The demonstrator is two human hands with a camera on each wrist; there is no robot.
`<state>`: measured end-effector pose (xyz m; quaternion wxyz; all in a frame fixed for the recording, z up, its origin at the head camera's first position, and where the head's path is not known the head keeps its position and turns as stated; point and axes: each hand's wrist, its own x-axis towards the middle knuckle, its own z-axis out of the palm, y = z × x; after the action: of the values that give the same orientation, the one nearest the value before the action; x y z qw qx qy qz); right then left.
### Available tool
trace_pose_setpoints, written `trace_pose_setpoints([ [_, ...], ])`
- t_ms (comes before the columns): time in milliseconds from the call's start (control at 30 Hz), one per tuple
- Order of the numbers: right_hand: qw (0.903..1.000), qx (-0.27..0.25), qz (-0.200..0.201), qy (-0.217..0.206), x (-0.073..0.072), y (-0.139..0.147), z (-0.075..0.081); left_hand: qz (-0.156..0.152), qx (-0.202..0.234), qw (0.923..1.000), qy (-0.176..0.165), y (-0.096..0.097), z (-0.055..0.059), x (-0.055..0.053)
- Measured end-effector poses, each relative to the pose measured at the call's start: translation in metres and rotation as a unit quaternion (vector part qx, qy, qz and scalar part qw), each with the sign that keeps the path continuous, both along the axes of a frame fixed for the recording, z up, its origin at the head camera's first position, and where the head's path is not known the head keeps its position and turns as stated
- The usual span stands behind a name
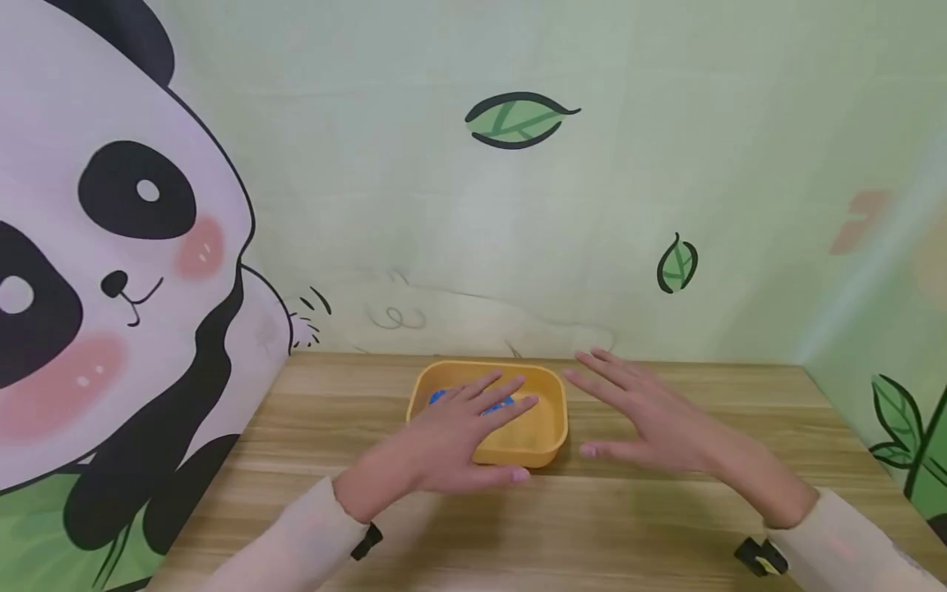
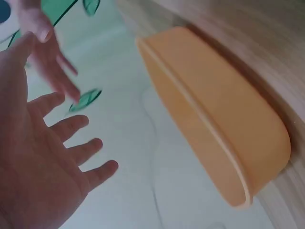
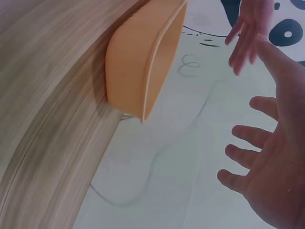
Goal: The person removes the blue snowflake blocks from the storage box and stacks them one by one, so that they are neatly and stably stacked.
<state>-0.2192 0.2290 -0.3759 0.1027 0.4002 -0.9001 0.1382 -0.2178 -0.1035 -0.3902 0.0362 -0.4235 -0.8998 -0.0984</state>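
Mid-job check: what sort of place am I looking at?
Probably a child-themed corner, perhaps a play area or a set-up tabletop station: a large cartoon panda and printed green leaves decorate the surroundings, and a yellow bin stands on a wood-grain table.

A green wall [image 1: 414, 197] is rising behind the wooden surface [image 1: 318, 411], showing leaves [image 1: 518, 123], while a drawn panda [image 1: 159, 259] is filling the left

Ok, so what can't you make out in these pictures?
Head view: the blue stuff in the tray is partly behind the left hand; one piece or several, I can't tell.
Both wrist views: the tray's side hides its floor.
Head view: the left edge cuts off the panda drawing.
Left wrist view: the right hand is blurred.
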Motion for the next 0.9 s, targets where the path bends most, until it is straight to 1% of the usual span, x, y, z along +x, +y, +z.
trace_pose_setpoints([
  [33, 1.0, -0.005, 0.002, 0.0, 0.0, -0.001, 0.001, 0.001, 0.017, 0.9998, -0.001, -0.004, 0.002, -0.001],
  [100, 0.9999, -0.013, 0.005, -0.003, -0.002, -0.005, 0.002, 0.017, 0.05, 0.9986, -0.003, -0.014, 0.004, -0.005],
  [200, 0.9996, -0.025, 0.007, -0.014, -0.006, -0.012, 0.003, 0.057, 0.1, 0.9933, -0.012, -0.035, 0.007, -0.015],
  [267, 0.9991, -0.034, 0.007, -0.024, -0.012, -0.017, 0.0, 0.097, 0.136, 0.9857, -0.022, -0.049, 0.003, -0.023],
  [333, 0.9983, -0.044, 0.005, -0.038, -0.018, -0.024, -0.005, 0.132, 0.179, 0.9742, -0.038, -0.061, -0.002, -0.031],
  [433, 0.9966, -0.056, 0.001, -0.06, -0.028, -0.037, -0.015, 0.171, 0.232, 0.9557, -0.059, -0.074, -0.015, -0.042],
  [500, 0.9958, -0.059, -0.002, -0.07, -0.035, -0.046, -0.023, 0.182, 0.261, 0.945, -0.076, -0.078, -0.026, -0.049],
  [567, 0.9953, -0.064, 0.0, -0.073, -0.042, -0.055, -0.032, 0.195, 0.282, 0.9339, -0.101, -0.08, -0.038, -0.054],
  [633, 0.995, -0.071, 0.004, -0.07, -0.051, -0.063, -0.041, 0.211, 0.305, 0.9193, -0.133, -0.081, -0.049, -0.058],
  [700, 0.9947, -0.078, 0.009, -0.067, -0.06, -0.071, -0.05, 0.228, 0.326, 0.903, -0.163, -0.081, -0.059, -0.06],
  [733, 0.9943, -0.08, 0.01, -0.069, -0.065, -0.075, -0.054, 0.238, 0.337, 0.8936, -0.177, -0.081, -0.064, -0.062],
  [800, 0.994, -0.079, 0.004, -0.075, -0.074, -0.082, -0.062, 0.254, 0.359, 0.8766, -0.196, -0.08, -0.071, -0.065],
  [900, 0.9931, -0.072, -0.007, -0.092, -0.085, -0.092, -0.074, 0.279, 0.381, 0.8558, -0.21, -0.079, -0.08, -0.068],
])
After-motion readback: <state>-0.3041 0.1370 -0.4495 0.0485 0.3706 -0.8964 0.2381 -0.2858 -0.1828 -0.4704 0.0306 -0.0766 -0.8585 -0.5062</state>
